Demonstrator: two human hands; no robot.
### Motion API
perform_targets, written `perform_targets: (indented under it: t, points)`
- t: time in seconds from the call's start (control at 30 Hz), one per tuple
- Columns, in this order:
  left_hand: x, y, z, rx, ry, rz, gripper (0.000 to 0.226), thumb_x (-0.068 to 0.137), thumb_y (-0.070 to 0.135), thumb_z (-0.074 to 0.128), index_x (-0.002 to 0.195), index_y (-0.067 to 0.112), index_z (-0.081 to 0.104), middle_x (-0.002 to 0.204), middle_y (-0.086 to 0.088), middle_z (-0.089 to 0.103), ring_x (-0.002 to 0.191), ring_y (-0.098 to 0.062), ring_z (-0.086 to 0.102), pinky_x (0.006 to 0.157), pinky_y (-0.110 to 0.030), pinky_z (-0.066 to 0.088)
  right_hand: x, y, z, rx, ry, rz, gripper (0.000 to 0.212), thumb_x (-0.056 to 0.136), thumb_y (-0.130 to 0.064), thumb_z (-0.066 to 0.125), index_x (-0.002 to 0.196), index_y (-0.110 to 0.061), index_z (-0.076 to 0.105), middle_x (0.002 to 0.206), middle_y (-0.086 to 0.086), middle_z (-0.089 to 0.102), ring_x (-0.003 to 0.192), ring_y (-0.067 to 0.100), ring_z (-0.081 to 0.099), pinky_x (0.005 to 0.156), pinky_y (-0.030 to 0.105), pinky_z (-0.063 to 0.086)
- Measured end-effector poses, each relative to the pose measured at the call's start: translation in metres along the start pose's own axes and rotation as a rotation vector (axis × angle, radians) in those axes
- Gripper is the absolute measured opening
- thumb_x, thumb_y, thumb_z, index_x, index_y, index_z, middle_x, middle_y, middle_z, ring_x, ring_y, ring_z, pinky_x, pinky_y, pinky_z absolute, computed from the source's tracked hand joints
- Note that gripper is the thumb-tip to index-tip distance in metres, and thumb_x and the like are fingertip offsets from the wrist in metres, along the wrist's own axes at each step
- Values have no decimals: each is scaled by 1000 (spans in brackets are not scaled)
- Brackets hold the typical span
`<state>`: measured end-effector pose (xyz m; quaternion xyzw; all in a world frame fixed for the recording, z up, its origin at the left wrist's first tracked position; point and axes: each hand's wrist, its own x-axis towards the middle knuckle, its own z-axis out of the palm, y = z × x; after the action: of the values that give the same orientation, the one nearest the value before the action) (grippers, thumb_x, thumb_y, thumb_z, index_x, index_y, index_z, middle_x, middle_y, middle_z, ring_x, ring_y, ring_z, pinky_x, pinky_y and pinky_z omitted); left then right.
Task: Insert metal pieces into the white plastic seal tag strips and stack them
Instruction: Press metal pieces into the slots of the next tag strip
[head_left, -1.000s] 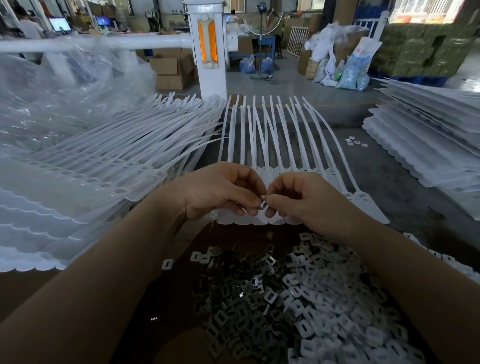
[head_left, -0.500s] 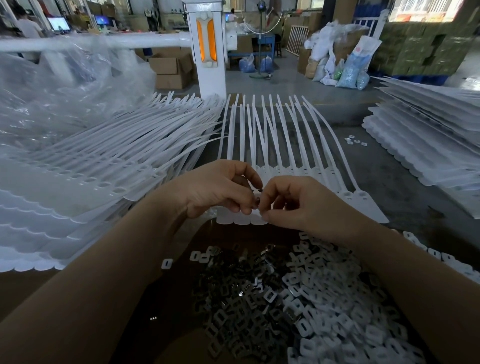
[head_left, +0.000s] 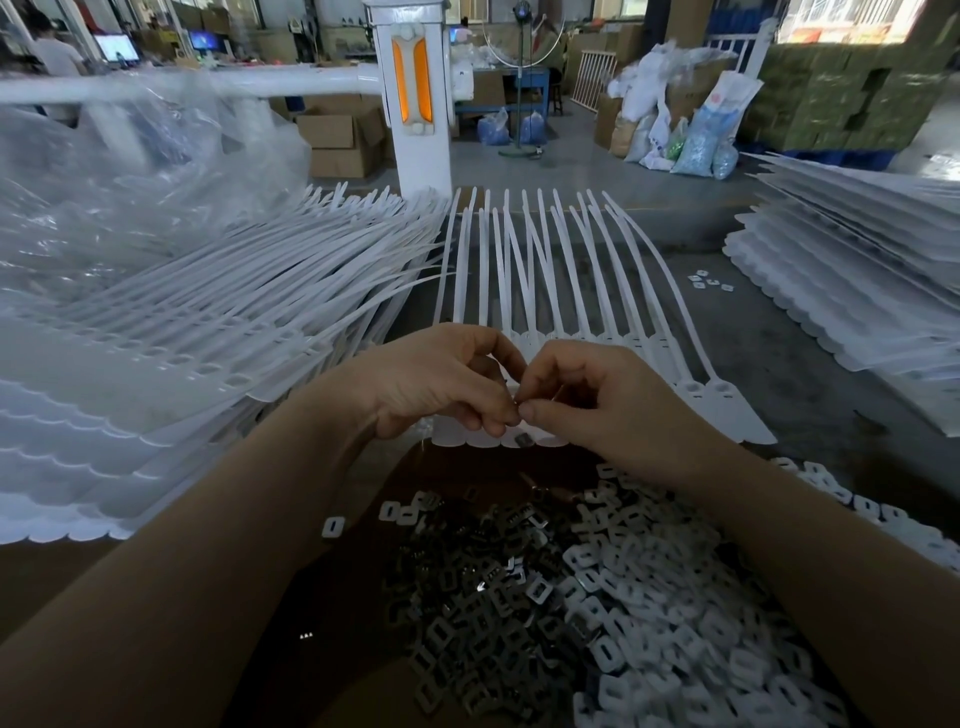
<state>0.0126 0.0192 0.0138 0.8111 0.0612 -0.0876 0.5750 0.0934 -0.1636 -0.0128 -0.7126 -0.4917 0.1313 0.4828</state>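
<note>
Landmark: the row of white seal tag strips (head_left: 561, 291) lying flat on the bench straight ahead, tails pointing away.

Both hands meet over the near, head end of that row. Left hand (head_left: 441, 382) curled, fingertips pinching at the meeting point; right hand (head_left: 597, 400) likewise curled, thumb and forefinger pinching a small metal piece (head_left: 516, 401) against the strip head (piece mostly hidden, only a glint shows).

Change since a second ago: the hands have shifted slightly along the row, and a loose metal piece (head_left: 522, 440) now lies on the strip's scalloped near edge just below the fingers, which was not visible there before. Reads as one insert dropped or set aside while another is being seated. Judgement: this row is partway filled; the stray piece needs picking up.

Supply: dark pile of metal pieces (head_left: 467, 597) nearer than the row; white plastic clips (head_left: 675, 623) to its right. Stack of strips (head_left: 182, 364) left of the row, another stack (head_left: 857, 291) to its right (which stack is finished, cannot tell).
</note>
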Motion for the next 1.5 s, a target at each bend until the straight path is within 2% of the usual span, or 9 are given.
perform_targets:
  t: [0.2,0.3,0.5,0.8,0.97,1.2,1.3,1.37,1.5]
  points:
    - [0,-1,-3,-37,59,14,33,78,-5,73,105,9,62,75,-9,69,65,-13,66,59,-19,51,2,2,0,35,70,60,13,89,-5,65,88,-18,67,79,0,71,72,11,66,69,21,54]
    - [1,-3,-4,-78,122,59,30,79,-5,72,103,9,62,78,-9,72,68,-15,68,58,-19,51,3,2,-1,33,78,108,12,91,-9,63,87,-20,66,75,-4,70,67,0,62,64,15,49]
    - [0,-1,-3,-73,140,121,28,80,-1,73,103,11,62,80,-9,74,72,-16,71,59,-18,51,4,1,-1,55,102,118,9,92,-15,65,85,-20,67,68,-13,68,64,-4,61,59,8,45]
    - [-2,0,-6,-113,82,110,13,83,7,71,95,13,69,92,-12,75,77,-14,71,62,-19,53,4,1,-1,57,140,163,10,92,-16,62,84,-18,68,70,-8,69,63,2,60,61,18,49]
    - [-1,2,0,51,151,115,6,85,20,71,86,15,73,77,-1,72,66,-7,63,59,-17,49,4,1,-1,43,136,166,9,92,-16,62,85,-17,68,69,-9,69,64,7,60,64,26,52]
    - [1,4,3,191,198,108,8,88,21,69,82,18,73,71,5,69,64,-4,58,62,-23,43,5,3,0,37,169,154,8,91,-16,63,85,-18,68,71,-7,69,64,3,62,60,15,50]
    - [5,0,4,167,307,86,9,87,25,71,83,18,73,71,7,67,64,-3,57,62,-20,43,5,8,2,-144,243,135,12,90,-15,62,81,-23,64,72,-7,65,64,2,60,58,12,48]
    - [8,-3,5,187,397,42,10,85,29,73,83,19,74,75,7,69,72,-6,60,68,-24,47,5,11,5,-273,236,148,14,89,-18,62,79,-28,60,73,-9,64,68,-1,58,58,9,44]
    - [14,-8,10,211,456,-64,13,83,30,75,82,17,75,74,5,67,73,-9,57,65,-26,42,7,16,6,-294,215,176,12,88,-19,62,81,-28,62,76,-9,65,72,0,59,58,6,43]
